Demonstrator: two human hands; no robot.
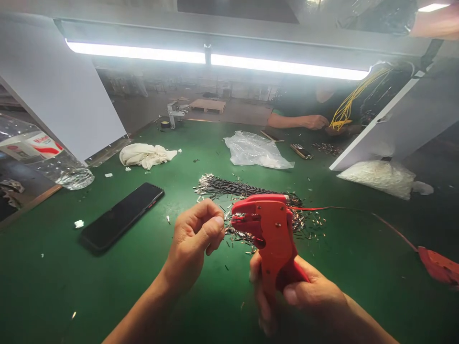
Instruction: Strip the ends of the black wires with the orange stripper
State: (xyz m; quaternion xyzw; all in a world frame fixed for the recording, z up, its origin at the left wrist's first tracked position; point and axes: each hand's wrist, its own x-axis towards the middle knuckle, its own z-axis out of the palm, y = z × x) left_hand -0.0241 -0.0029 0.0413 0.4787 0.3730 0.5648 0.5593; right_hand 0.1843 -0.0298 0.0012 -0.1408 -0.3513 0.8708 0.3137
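Note:
My right hand (304, 286) is wrapped round the handles of a red wire stripper (274, 239), whose jaws point left. Thumb and forefinger of my left hand (197, 229) are pinched together just left of those jaws. Between them shows a short bit of thin dark wire (227, 220), leading from the fingertips to the jaws; its other end is hidden by the hand. Behind the stripper lies a bundle of black wires (233, 185) with pale tips at the left. Many small cut scraps (308, 222) are scattered under and beside the tool.
A black phone (122, 217) lies at the left, near a plastic bottle (46, 153). Farther back are a white cloth (147, 155) and a clear plastic bag (256, 150). Another red tool (439, 265) is at the right edge. Across the table a co-worker's hand (315, 122) is near yellow wires (346, 102).

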